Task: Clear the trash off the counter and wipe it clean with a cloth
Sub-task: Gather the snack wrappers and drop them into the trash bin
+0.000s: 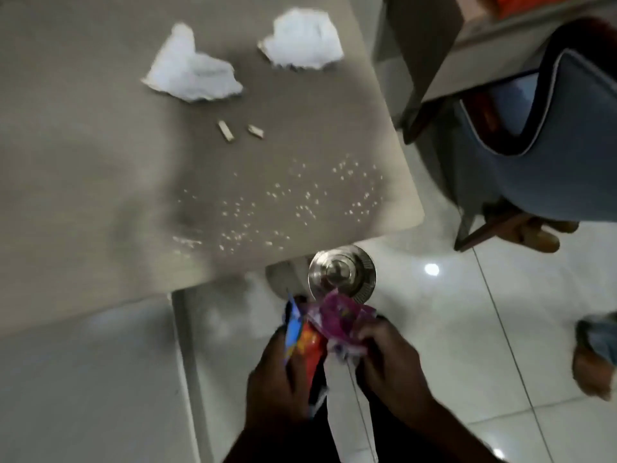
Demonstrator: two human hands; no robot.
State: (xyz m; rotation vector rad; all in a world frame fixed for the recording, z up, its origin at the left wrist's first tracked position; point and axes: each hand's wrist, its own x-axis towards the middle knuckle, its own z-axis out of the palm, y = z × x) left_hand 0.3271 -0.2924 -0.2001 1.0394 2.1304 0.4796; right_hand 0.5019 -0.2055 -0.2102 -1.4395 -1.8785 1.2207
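Below the counter's front edge, my left hand (278,379) grips a blue and orange snack wrapper (302,342), and my right hand (389,365) grips a crumpled purple wrapper (337,314). Both wrappers are held together just in front of a round steel bin lid (342,272) on the floor. On the grey counter (83,162) lie two crumpled white tissues (193,68) (302,40), two small brown scraps (227,131) (255,131) and several scattered white crumbs (300,202). No cloth is in view.
A blue chair (547,135) stands to the right of the counter on white floor tiles (467,329). A person's feet show under the chair (537,237) and at the right edge (592,375). A second table (434,35) is at the back right.
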